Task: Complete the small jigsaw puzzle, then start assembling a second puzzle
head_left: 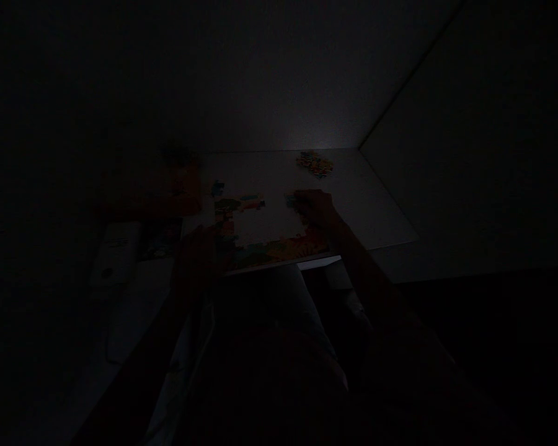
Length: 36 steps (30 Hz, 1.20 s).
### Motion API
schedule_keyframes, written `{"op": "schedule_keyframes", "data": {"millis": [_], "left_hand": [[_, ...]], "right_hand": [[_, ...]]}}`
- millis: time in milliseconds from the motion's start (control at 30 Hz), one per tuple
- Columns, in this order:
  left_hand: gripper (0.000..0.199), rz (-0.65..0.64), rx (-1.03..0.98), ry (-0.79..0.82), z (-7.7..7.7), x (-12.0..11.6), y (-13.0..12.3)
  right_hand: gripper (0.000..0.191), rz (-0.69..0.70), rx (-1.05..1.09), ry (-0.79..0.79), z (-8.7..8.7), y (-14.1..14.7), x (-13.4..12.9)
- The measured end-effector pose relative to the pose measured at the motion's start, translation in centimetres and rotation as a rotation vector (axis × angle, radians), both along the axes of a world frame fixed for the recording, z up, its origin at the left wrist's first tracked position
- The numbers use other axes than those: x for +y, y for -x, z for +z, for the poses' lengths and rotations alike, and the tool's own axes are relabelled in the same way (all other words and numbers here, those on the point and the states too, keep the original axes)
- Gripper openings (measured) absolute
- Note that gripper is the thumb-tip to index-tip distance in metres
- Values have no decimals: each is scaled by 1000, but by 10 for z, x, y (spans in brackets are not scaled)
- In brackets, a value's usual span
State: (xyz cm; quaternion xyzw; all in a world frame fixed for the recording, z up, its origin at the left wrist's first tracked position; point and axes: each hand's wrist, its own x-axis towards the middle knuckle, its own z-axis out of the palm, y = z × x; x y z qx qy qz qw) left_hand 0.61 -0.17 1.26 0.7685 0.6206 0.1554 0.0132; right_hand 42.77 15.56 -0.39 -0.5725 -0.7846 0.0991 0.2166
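Observation:
The scene is very dark. A partly joined jigsaw puzzle lies on a white tabletop, its colourful border running along the left and near sides, with bare white surface inside it. My right hand is over the puzzle's right side, fingers closed at a small bluish puzzle piece; whether that piece is lifted or lying flat I cannot tell. At the puzzle's left edge rests my left hand, its fingers lost in shadow. A loose bluish piece sits just beyond the upper left corner.
A heap of loose puzzle pieces lies at the back of the table near the wall. To the left are a dim reddish object and a pale, box-like item. My legs are below the table's near edge.

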Motion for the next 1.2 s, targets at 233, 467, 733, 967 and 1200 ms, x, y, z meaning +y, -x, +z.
{"op": "schedule_keyframes", "data": {"millis": [233,467,733,967,1200], "left_hand": [[74,0,-24,-20,1,0,-1],[75,-26,-19,-38,3,0,1],[70,4,-8,14,14,-3,-5],[73,10,8,53,11,-2,-1],[71,-3,7,15,11,-2,-1]], "right_hand": [[66,51,99,-38,-1,2,14],[64,56,38,-6,-7,-8,22],[60,-1,-77,2,-7,4,27],[65,19,-55,-16,-10,6,25],[53,62,-63,-32,-11,1,24]]}}
